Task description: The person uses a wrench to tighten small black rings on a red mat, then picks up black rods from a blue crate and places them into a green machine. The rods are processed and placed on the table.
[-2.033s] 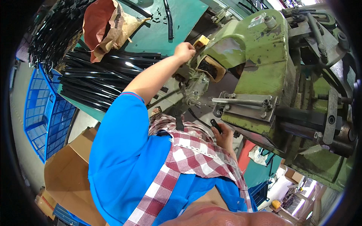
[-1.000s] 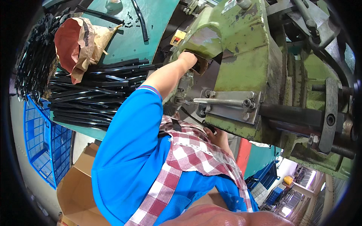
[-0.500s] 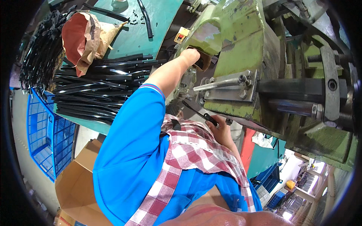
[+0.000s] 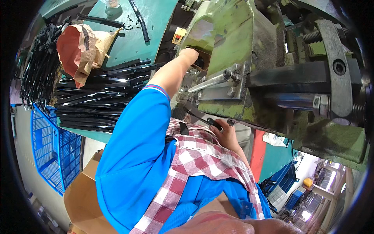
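Observation:
My left hand (image 4: 189, 55) reaches over the rim of a small brown cardboard box (image 4: 207, 61) set against the green machine (image 4: 230, 37). Dark small pieces show inside the box, but my left fingertips are hidden, so I cannot tell what they touch. Low in front of my checked apron (image 4: 202, 150), my right hand (image 4: 227, 135) is closed round the thicker end of a thin black strip (image 4: 199, 117). The strip slants up and left from my fingers. A metal rod with a bolted plate (image 4: 212, 81) juts from the machine between my hands.
Left of my arm, long glossy black strips (image 4: 93, 93) lie piled on a green table (image 4: 154, 13). An open paper sack (image 4: 80, 50) stands on them. Below are a blue plastic crate (image 4: 52, 148) and a cardboard carton (image 4: 85, 195). Heavy bolted machine parts (image 4: 339, 74) fill the right.
The view has shifted a little, so the machine and box appear further left. My left hand stays at the box, and my right hand keeps its hold on the black strip.

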The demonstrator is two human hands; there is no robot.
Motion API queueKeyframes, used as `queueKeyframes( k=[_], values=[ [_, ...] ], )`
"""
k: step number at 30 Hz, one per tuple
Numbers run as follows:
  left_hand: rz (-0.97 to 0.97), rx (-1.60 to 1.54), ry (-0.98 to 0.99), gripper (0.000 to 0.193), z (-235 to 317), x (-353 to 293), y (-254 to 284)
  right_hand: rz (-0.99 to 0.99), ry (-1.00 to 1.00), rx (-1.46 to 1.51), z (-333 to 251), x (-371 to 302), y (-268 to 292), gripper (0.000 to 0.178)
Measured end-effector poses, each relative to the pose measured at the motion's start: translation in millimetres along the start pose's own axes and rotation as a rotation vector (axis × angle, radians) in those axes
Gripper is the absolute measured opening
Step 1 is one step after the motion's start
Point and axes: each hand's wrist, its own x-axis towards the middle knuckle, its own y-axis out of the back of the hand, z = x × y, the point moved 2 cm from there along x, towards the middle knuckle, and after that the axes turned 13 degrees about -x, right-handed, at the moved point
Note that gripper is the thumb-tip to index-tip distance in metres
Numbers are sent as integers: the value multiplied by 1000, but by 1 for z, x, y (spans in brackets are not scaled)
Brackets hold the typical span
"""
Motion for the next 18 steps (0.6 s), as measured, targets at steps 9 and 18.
queueKeyframes(
  k=[9, 18],
  values=[
    [217, -126, -40, 22, -11, -5, -5, 58, 146, -69, 20, 9, -6, 35],
    [171, -1047, -338, 16, 30, -145, 19, -68, 95, 38, 37, 39, -16, 46]
  ],
)
